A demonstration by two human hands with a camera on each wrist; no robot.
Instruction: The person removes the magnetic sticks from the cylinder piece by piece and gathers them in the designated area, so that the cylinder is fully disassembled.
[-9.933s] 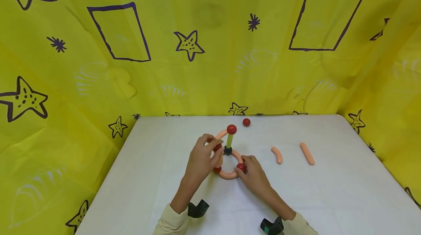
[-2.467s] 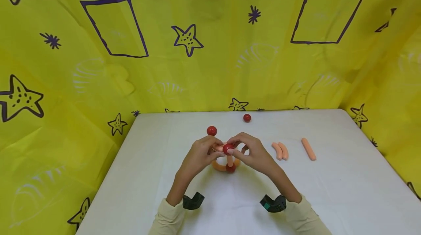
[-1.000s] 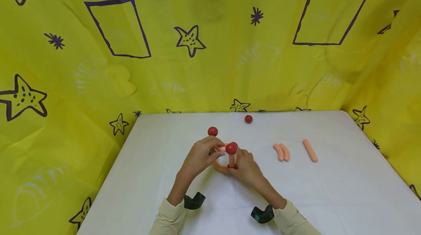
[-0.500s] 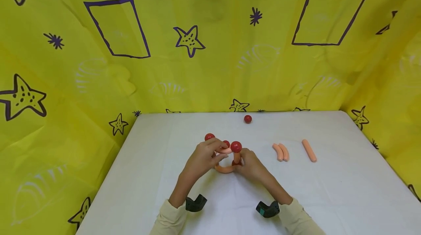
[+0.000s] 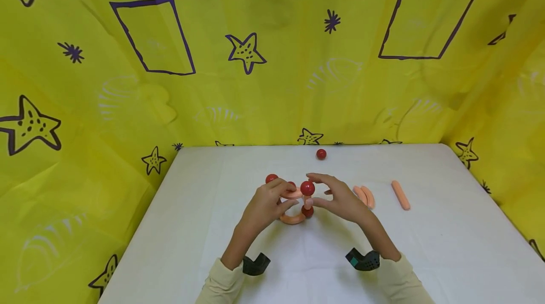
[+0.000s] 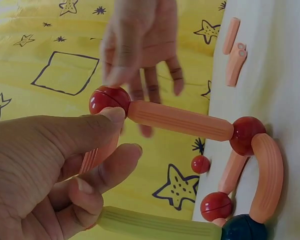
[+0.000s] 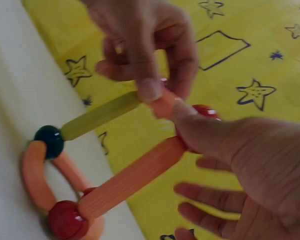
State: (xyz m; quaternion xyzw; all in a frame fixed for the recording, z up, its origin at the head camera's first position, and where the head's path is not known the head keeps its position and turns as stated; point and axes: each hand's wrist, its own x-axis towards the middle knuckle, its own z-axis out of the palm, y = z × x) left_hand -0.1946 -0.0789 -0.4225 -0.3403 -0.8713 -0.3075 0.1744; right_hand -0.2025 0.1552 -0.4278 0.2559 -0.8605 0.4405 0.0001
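My left hand (image 5: 264, 204) pinches a curved orange rod (image 5: 293, 194) at the top of a ball-and-rod building toy. This rod reaches the upper red ball (image 5: 307, 187), which tops a straight orange rod (image 6: 185, 121). Around that ball my right hand (image 5: 340, 197) stands with fingers spread and thumb close in front; contact is unclear. Below, a ring of curved rods (image 5: 293, 219) on the table joins a lower red ball (image 6: 247, 136) and a dark ball (image 6: 244, 227). A yellow-green rod (image 6: 160, 222) rises from the dark ball. My left hand hides part of the structure.
A loose red ball (image 5: 321, 154) lies near the white table's (image 5: 204, 167) back edge. Two curved orange rods (image 5: 368, 196) lie side by side on the right, with a straight orange rod (image 5: 400, 195) beyond. A yellow patterned curtain (image 5: 281, 96) surrounds the table.
My right hand has left the lower red ball and risen to the upper one, its fingers spreading. My left hand keeps its pinch. Since the oldest frame, the structure has turned and another curved rod lies right.
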